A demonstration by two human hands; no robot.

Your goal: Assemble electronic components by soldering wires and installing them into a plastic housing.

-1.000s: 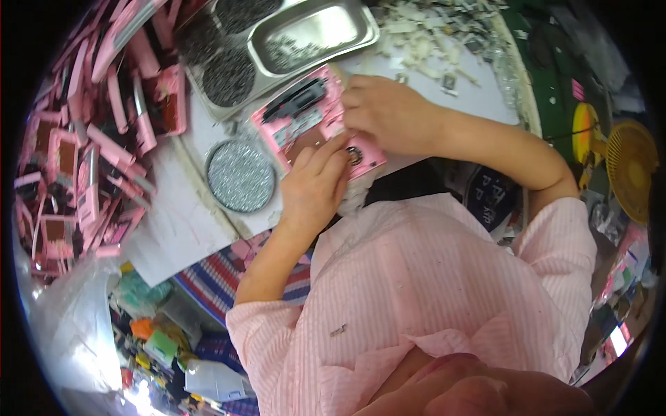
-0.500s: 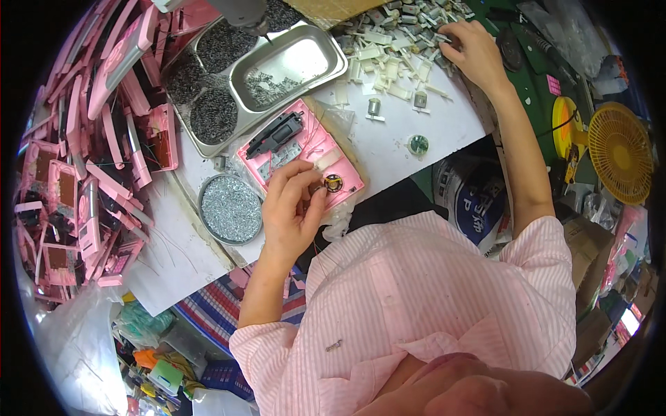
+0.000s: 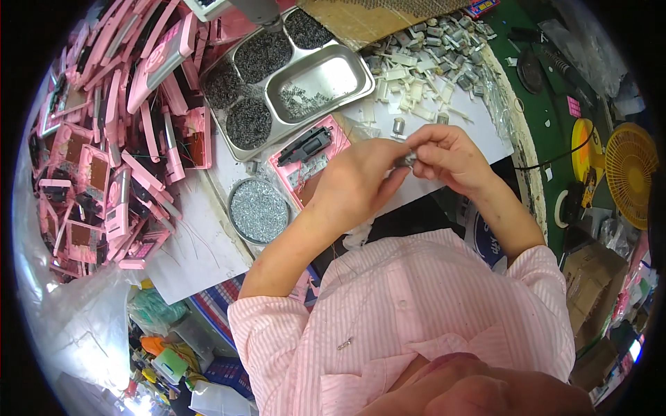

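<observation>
My left hand (image 3: 357, 177) and my right hand (image 3: 447, 158) meet over the table's front edge. Between their fingertips is a small silvery motor (image 3: 407, 160), mostly covered by the fingers. Below and behind my left hand lies an open pink plastic case (image 3: 336, 128). A black part (image 3: 305, 144) and some wires show inside it, while the hand hides its nearer end. Beyond my hands, a loose motor (image 3: 398, 125) stands on the white table top.
Small motors and white plastic pieces (image 3: 423, 73) are heaped at the back. A metal tray (image 3: 320, 76) holds dark screws, and a round tin (image 3: 258, 211) silvery ones. Pink casings (image 3: 132, 139) pile up on the left. A tool tip (image 3: 274, 24) hangs over the tray.
My right hand has come back from the motor heap to meet my left. The left has moved right, off the round part in the pink case. The whole view has shifted a little.
</observation>
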